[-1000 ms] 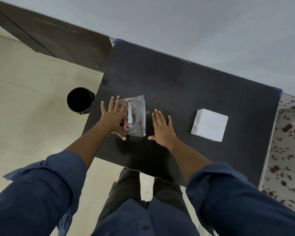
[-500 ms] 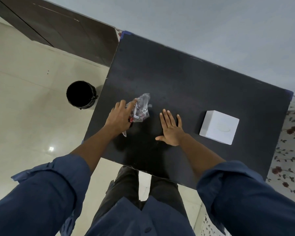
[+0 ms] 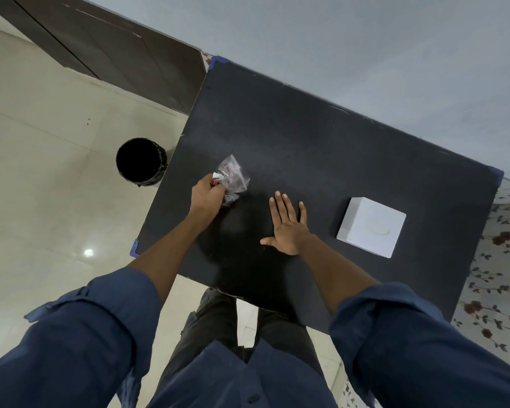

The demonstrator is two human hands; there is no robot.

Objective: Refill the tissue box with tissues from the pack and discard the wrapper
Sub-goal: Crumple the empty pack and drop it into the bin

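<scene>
A crumpled clear plastic wrapper [image 3: 233, 179] with red print sits bunched at the left side of the black table [image 3: 336, 148]. My left hand [image 3: 205, 195] is closed around its lower left part. My right hand [image 3: 287, 228] lies flat on the table with fingers spread and holds nothing. A white square tissue box [image 3: 371, 226] with an oval opening on top stands closed on the table to the right of that hand.
A round black bin [image 3: 140, 161] stands on the pale tiled floor just left of the table. A dark wooden panel runs along the wall behind it. A floral cloth [image 3: 501, 260] covers the surface right of the table.
The flat wrapper has been scrunched into a bunch inside my left hand. My right hand has stayed flat on the table.
</scene>
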